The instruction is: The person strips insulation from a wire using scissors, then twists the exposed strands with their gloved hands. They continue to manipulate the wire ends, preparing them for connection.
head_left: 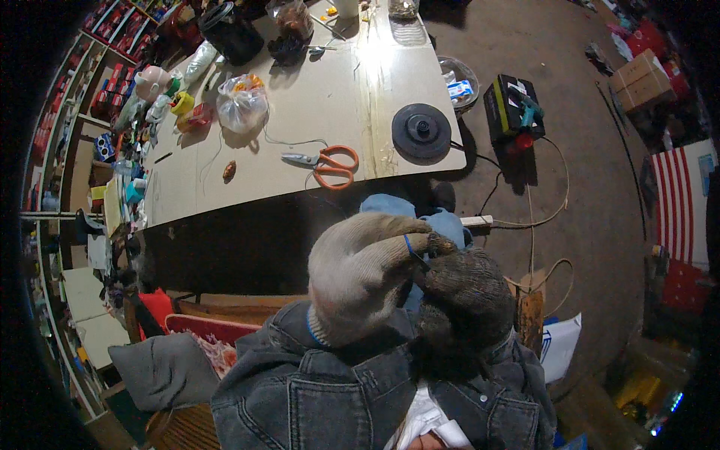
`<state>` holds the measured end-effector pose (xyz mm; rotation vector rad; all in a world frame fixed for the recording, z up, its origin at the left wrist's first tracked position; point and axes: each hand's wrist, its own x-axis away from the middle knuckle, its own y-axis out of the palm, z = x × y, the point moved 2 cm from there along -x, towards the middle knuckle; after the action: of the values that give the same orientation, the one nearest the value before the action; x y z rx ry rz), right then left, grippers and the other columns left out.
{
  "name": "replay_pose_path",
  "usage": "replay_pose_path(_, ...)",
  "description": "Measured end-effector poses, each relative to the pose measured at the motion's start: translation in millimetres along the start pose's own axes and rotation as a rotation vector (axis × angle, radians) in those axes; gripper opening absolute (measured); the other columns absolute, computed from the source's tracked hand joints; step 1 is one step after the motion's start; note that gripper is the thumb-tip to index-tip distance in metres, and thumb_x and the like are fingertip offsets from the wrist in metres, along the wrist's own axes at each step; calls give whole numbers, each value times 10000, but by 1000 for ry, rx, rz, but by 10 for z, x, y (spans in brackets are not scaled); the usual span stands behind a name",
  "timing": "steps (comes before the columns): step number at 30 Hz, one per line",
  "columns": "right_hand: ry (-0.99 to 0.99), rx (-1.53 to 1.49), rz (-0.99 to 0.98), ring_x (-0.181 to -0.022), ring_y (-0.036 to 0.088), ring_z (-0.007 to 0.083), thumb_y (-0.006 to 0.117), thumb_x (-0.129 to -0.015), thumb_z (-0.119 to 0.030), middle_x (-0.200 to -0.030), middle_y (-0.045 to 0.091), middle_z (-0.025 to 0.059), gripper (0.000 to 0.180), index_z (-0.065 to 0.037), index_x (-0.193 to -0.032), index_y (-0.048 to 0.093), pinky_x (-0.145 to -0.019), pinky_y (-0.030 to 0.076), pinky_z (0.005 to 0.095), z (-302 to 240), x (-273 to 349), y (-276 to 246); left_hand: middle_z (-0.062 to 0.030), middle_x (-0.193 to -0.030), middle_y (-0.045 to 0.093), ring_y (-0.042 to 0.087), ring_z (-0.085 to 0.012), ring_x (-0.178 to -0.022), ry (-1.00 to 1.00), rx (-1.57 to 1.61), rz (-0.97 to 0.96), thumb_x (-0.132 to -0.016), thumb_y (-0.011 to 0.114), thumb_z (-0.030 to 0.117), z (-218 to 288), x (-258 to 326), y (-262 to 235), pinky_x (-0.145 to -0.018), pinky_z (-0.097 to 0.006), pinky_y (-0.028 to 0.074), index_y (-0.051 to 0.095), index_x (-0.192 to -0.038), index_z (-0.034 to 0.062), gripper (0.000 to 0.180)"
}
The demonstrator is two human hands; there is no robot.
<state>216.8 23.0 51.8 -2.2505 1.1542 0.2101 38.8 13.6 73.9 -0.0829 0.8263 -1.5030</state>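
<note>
My left hand (356, 274), in an off-white knit glove with blue cuff trim, is raised in front of my chest. Its fingers are bent and pressed together at the tips. My right hand (469, 296), in a dark, dirty knit glove, is curled closed against those fingertips. A thin blue strip (409, 246) runs across the left fingers where the hands meet; its ends, and anything else pinched there, are hidden. Beyond the hands, orange-handled scissors (335, 166) lie slightly apart at the table's near edge, beside a small reddish-brown lump (229, 171).
On the table (315, 82) stand a knotted clear plastic bag (242, 105), a black bin (229, 36) and a round black kettle base (424, 131). Right of it, a black box (512, 109) and a looping cord (568, 180) lie on the floor. Packed shelves (64, 150) line the left.
</note>
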Motion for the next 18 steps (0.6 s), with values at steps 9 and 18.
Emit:
replay_pose_path(9, -44, -46, 11, -999, 691, 366, 806, -731, -158, -1084, 711, 150, 376, -68, -1080, 696, -871, 547, 471, 71, 35, 75, -171, -976, 705, 713, -274, -877, -81, 30, -19, -736, 771, 27, 17, 19, 2, -786, -359, 584, 689, -1058, 7, 333)
replay_pose_path(18, -39, -29, -15, -1028, 678, 362, 772, -769, -163, -1076, 704, 144, 340, -58, -1084, 699, -924, 535, 455, -44, -52, 74, -166, -1007, 702, 677, -316, -904, -120, 132, -10, -830, 719, 297, 54, 39, -51, -808, -400, 540, 719, -1005, 3, 343)
